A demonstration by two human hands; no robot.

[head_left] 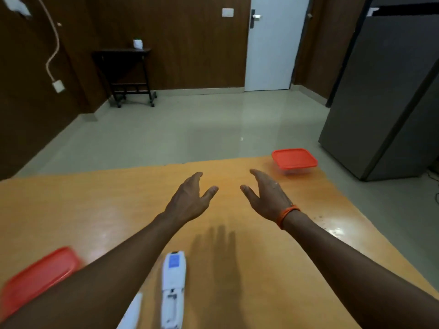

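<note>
My left hand (190, 198) and my right hand (267, 195) are stretched out over the middle of a wooden table (107, 210), palms facing each other, fingers straight, holding nothing. An orange band circles my right wrist. A white remote control (173, 288) lies face down near the front edge between my forearms, its battery compartment open. A white piece (131, 314), maybe its cover, lies just left of it, partly hidden by my left arm. A clear container with a red lid (294, 159) sits at the far right corner. Another red lid (38, 279) lies at the near left.
Beyond the table is a pale tiled floor. A dark small side table (126, 74) stands against the brown wall at the back left, a white door (273, 43) is at the back, and a grey refrigerator (384, 91) stands on the right.
</note>
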